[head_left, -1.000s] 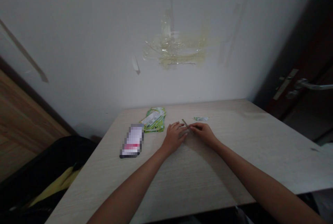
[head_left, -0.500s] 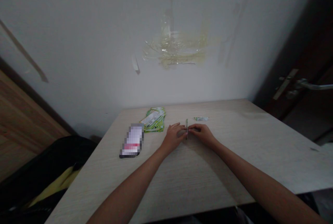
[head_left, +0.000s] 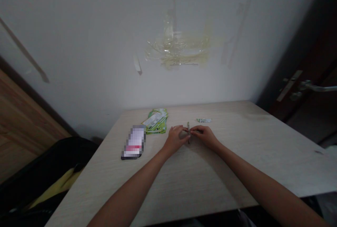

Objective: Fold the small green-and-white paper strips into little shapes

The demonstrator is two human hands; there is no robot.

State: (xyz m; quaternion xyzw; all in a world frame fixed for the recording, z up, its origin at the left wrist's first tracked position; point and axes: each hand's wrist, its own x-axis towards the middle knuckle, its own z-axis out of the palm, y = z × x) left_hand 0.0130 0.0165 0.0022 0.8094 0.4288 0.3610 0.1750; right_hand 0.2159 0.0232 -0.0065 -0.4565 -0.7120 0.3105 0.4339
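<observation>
Between my two hands, above the table, is a thin, narrow greenish strip (head_left: 188, 127), seen nearly edge-on; its exact kind does not show. My left hand (head_left: 177, 138) pinches it from the left between thumb and fingers. From the right, my right hand (head_left: 205, 135) grips it with thumb and fingertips close to the left ones. Just behind my right hand lies a small torn green-and-white wrapper piece (head_left: 204, 120). Several flat green-and-white packets (head_left: 156, 121) lie in a pile to the left of my left hand.
A phone (head_left: 134, 142) with a blurred screen lies at the left, touching the packets. The pale wooden table (head_left: 168, 185) meets a wall with yellowed tape (head_left: 181, 51). A dark door with a metal handle (head_left: 319, 87) stands at right; a black bag (head_left: 65, 156) is at left.
The strip has turned slightly and leans a little more to the left at its top. My left fingers have bent in slightly. Both hands otherwise stay in place.
</observation>
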